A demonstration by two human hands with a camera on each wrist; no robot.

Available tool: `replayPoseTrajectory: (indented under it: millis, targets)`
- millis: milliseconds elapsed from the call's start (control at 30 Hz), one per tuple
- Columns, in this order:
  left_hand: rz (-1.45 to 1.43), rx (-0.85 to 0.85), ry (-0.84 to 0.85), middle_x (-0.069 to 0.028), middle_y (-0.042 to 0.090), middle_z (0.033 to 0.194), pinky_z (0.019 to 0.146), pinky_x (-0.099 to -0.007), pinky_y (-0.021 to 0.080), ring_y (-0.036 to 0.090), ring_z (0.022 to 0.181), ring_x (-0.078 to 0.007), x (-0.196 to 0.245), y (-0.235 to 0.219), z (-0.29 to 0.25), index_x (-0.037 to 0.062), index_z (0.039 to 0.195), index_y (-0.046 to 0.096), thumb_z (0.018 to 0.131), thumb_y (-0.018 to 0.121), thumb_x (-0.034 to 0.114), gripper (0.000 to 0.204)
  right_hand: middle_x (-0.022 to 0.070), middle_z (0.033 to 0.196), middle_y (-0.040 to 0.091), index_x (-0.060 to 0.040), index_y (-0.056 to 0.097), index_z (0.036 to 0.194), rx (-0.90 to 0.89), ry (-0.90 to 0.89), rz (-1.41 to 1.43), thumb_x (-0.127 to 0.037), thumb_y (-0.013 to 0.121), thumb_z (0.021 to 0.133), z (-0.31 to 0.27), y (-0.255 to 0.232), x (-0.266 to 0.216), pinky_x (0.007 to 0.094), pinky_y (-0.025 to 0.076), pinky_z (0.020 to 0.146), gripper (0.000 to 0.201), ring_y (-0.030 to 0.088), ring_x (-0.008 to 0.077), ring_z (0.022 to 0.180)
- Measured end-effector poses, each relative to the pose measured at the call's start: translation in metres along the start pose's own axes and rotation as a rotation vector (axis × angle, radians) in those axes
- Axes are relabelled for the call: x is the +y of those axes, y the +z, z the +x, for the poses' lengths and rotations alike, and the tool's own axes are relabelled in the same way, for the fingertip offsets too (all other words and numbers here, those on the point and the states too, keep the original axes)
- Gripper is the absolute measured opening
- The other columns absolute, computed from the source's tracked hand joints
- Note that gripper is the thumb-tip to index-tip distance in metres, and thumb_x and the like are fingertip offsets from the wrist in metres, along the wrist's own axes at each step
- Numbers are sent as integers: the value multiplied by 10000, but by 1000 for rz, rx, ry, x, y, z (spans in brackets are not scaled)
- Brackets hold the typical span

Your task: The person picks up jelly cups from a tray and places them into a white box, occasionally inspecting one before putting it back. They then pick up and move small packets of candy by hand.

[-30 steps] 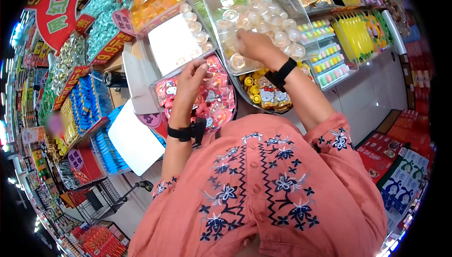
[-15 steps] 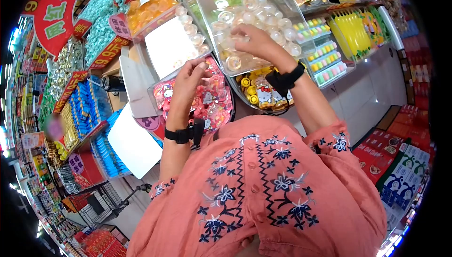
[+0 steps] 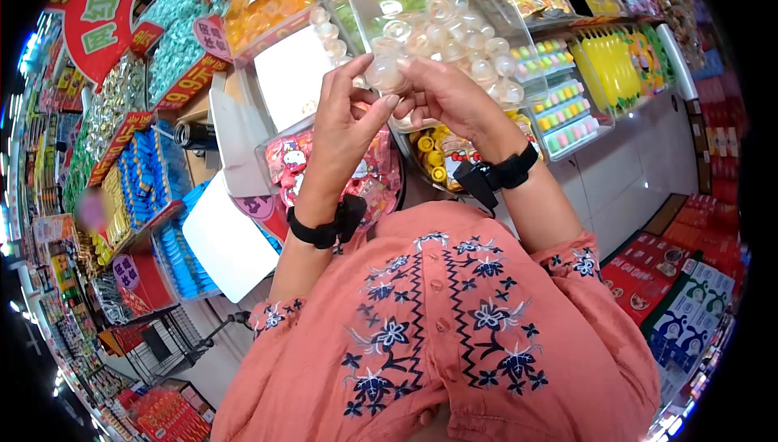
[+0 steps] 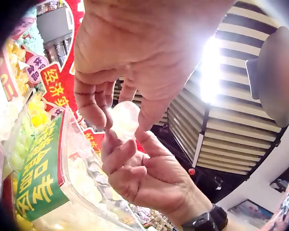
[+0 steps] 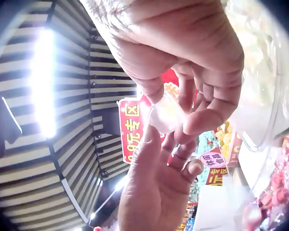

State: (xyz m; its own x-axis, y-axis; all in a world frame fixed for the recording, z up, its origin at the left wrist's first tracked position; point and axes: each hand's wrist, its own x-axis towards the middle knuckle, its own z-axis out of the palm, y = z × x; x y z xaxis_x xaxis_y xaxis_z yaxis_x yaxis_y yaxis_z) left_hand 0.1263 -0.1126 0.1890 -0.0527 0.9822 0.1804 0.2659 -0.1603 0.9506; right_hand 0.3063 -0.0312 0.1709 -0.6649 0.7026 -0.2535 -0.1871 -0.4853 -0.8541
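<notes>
A pale, see-through jelly cup (image 3: 386, 76) is held up between both hands, over the near left corner of a clear tub (image 3: 353, 0) of similar cups. My left hand (image 3: 340, 114) pinches it from the left with thumb and fingers. From the other side my right hand (image 3: 454, 98) holds it between thumb and forefinger. In the left wrist view, the cup (image 4: 125, 117) sits at the fingertips of both hands. The right wrist view shows the cup's (image 5: 164, 115) rounded, whitish body, partly covered by the fingers.
Pink candy bags (image 3: 377, 170) lie beneath the left wrist, and yellow character packets (image 3: 462, 168) below the right hand. Orange jelly cups (image 3: 263, 8) and a white sheet (image 3: 293, 77) are to the left. Colourful candy trays (image 3: 559, 110) stand at right.
My right hand has come left out of the tub to meet my left hand, which has moved up and right. A jelly cup is now between them.
</notes>
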Motion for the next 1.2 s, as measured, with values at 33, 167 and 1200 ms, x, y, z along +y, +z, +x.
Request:
replayPoseTrajectory:
  millis: [33,167,1200]
  targets:
    - [28,6,6,-77,545,1227,755,-244,505,584,926,-112,-5,0,0,37,1364,498,908,695,101,500,90,935,682,-29,600,1132,15,15,-89,-374,552,1006,-1,3,-1,260,528,541,371,684,146,739]
    - [-396,-6,-257,-59,618,1043,676,-241,494,593,856,-114,-12,-12,4,9,1330,515,951,648,172,433,92,962,679,-2,608,1101,13,-66,-313,-362,520,1023,-9,22,-8,228,530,600,378,667,118,757]
    - [680,37,-246,-286,666,905,727,-448,520,666,839,-423,-202,-10,92,-87,993,576,777,739,293,466,50,896,659,-42,592,1030,308,-111,-240,-282,544,992,0,-20,30,222,504,570,247,646,96,718]
